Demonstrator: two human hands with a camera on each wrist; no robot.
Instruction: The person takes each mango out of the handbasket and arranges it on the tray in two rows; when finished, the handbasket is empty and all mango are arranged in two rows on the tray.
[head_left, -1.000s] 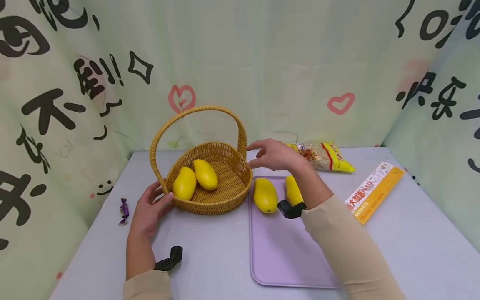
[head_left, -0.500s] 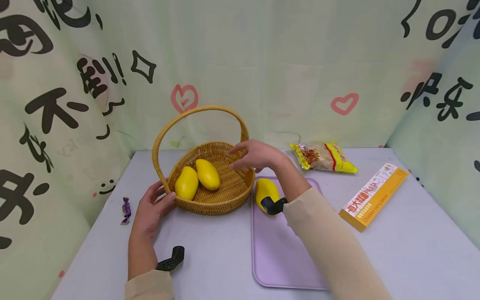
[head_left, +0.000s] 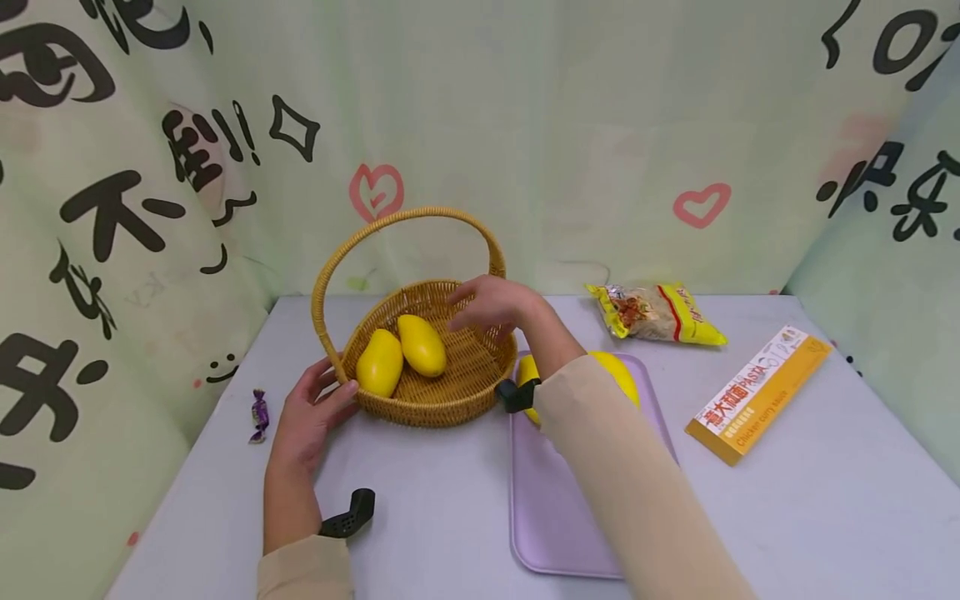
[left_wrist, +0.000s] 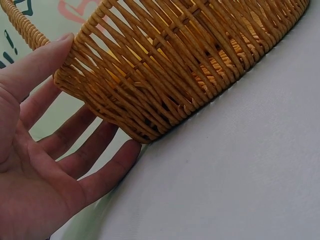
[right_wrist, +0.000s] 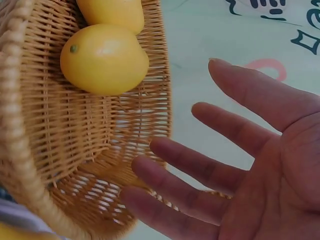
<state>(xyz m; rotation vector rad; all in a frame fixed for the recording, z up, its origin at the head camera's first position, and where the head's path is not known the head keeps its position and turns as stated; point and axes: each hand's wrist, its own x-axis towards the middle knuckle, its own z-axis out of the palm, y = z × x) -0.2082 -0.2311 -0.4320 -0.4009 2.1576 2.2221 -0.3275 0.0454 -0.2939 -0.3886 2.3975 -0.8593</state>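
Observation:
A wicker basket [head_left: 438, 414] with a tall arched handle stands on the table, holding two yellow mangoes, the left mango [head_left: 380, 363] and the right mango [head_left: 422, 346]. My left hand [head_left: 309, 421] holds the basket's left side. In the left wrist view its thumb lies on the rim near the handle base and its fingers reach along the outer wall. Over the basket's right part hovers my right hand [head_left: 497, 302], fingers spread and nothing in them. The right wrist view shows that palm [right_wrist: 270, 190] beside the woven interior and a mango [right_wrist: 105, 60].
Right of the basket lies a purple tray [head_left: 562, 517] with yellow mangoes [head_left: 618, 375] partly covered by my right sleeve. A yellow snack bag [head_left: 656, 313] lies at the back, a pasta box [head_left: 757, 396] to the right, and a purple wrapped candy [head_left: 258, 417] at left.
My right hand has moved left from the basket's right rim to above its interior. My left hand has stayed at the basket's left side, and the mangoes inside have not shifted.

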